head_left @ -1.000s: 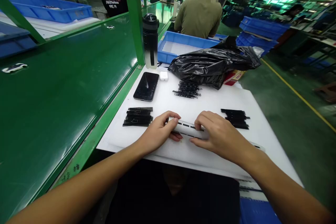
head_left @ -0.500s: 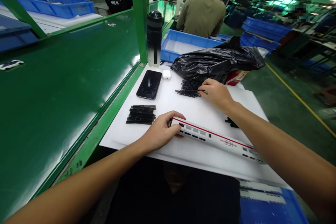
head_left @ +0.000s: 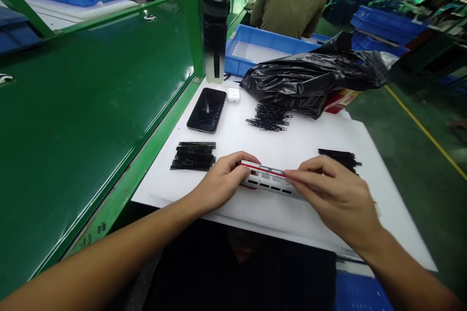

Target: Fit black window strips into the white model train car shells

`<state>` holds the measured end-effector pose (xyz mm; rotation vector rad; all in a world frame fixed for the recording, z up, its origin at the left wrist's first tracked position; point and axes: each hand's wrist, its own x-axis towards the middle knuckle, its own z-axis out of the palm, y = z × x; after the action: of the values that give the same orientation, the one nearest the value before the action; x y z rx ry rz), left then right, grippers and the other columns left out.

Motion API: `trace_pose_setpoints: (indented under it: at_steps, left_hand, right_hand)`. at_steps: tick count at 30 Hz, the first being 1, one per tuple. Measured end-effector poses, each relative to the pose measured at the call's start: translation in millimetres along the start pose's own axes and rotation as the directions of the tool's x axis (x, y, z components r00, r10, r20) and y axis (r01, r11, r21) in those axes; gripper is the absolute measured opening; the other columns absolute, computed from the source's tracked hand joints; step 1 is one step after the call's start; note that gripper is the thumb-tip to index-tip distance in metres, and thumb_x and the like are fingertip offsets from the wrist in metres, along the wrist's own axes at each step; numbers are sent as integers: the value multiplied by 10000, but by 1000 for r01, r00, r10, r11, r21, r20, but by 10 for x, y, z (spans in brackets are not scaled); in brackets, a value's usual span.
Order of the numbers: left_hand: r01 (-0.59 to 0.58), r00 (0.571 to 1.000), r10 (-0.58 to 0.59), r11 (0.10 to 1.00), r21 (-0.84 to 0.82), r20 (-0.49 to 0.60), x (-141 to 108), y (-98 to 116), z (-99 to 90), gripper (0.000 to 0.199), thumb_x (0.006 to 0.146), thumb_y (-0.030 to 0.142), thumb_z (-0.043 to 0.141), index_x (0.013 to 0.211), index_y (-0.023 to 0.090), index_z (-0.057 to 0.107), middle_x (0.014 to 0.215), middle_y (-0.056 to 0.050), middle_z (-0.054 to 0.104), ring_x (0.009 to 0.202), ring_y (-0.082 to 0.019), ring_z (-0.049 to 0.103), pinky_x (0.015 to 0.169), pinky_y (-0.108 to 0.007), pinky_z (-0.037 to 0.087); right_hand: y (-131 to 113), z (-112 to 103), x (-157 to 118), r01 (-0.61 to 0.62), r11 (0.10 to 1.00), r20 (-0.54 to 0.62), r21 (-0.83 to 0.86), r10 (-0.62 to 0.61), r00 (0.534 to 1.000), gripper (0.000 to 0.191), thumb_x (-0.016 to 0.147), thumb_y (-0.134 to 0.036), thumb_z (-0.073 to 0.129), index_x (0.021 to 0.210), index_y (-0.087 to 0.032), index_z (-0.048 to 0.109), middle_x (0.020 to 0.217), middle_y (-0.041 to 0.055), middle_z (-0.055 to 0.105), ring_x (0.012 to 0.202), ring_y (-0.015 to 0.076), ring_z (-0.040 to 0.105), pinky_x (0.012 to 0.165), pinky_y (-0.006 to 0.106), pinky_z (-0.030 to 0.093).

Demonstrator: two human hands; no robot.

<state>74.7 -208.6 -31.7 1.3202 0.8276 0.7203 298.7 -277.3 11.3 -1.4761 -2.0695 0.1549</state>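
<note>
A white model train car [head_left: 268, 184] with a red stripe and a row of windows lies across the near part of the white work surface. My left hand [head_left: 228, 175] is closed around its left end. Over the middle of the car, my right hand [head_left: 333, 194] pinches a thin dark strip [head_left: 274, 170] against its upper edge; the fingertips partly hide the strip. Beyond the car is a loose pile of thin black plastic frames [head_left: 270, 117]. Flat black strips [head_left: 193, 156] lie left of my left hand, and another black stack [head_left: 339, 159] sits behind my right hand.
A phone [head_left: 206, 110], a white earbud case [head_left: 234, 95] and a tall bottle [head_left: 215, 34] stand at the back left. A black plastic bag [head_left: 292, 82] and a blue bin [head_left: 237, 64] are behind. The green conveyor [head_left: 109, 121] runs along the left; a person [head_left: 288, 0] sits beyond.
My right hand has moved from the black frame pile back toward me and onto the train car. My left hand still holds the car's left end. The view has shifted slightly.
</note>
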Motion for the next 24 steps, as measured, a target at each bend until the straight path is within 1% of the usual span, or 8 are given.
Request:
trace_pose_setpoints:
  at_steps: [2,4,8,13,17,20,22,24]
  left_hand:
    - [3,1000,-2,999,41,-7,1,11,-2,247,862,178,486,985,189,700,892,1,696,851,-175,636,790,-263,503]
    - [7,1000,-6,997,73,-5,2,13,-1,264,860,179,476,991,182,705,906,-4,705,861,-182,632,798,-269,487]
    - [-1,1000,1,994,107,-5,2,1,4,271,850,171,474,986,173,708,916,-7,713,865,-184,631,804,-266,471]
    - [-13,1000,12,994,110,9,-11,0,3,258,852,166,475,971,176,704,913,2,709,873,-176,623,804,-254,452]
    - [-9,1000,8,990,143,7,-23,19,3,258,849,161,470,964,169,700,915,-3,702,884,-178,614,822,-258,437]
    - [-6,1000,5,990,144,9,-24,29,3,257,850,160,465,965,166,694,911,-3,698,875,-176,611,814,-255,436]
    - [-7,1000,5,990,144,15,-21,29,1,258,848,158,465,968,165,693,909,-3,697,869,-176,610,806,-254,437]
    - [-14,1000,11,989,144,21,-20,24,-3,259,849,155,464,969,165,693,903,-2,694,865,-174,607,801,-253,436]
  right_hand:
    - [-6,72,-111,3,999,6,41,-4,1000,180,927,-217,617,1007,-295,758,910,37,659,758,161,633,630,306,526]
    - [9,136,-155,3,997,-4,80,-3,1000,184,922,-197,625,1015,-288,754,909,36,659,773,160,632,639,303,530]
    - [6,200,-128,49,992,11,114,-51,999,185,912,-182,635,1029,-268,749,913,46,657,825,174,620,684,322,540]
    - [-13,192,-101,109,990,28,93,-112,993,198,904,-141,632,1043,-234,737,918,58,633,852,179,595,708,330,528]
    - [-6,169,-108,99,990,31,101,-103,994,237,903,-115,616,1080,-237,715,930,56,604,857,173,586,684,307,517]
    - [-16,166,-100,100,990,38,103,-105,994,232,909,-118,606,1086,-234,702,948,59,599,878,177,590,718,314,523]
    - [-30,160,-95,76,991,52,106,-82,995,237,918,-134,599,1110,-237,690,962,58,604,886,179,596,745,320,525]
    - [-40,140,-94,26,993,88,115,-36,995,246,929,-157,592,1141,-248,678,978,54,612,890,177,603,764,321,524]
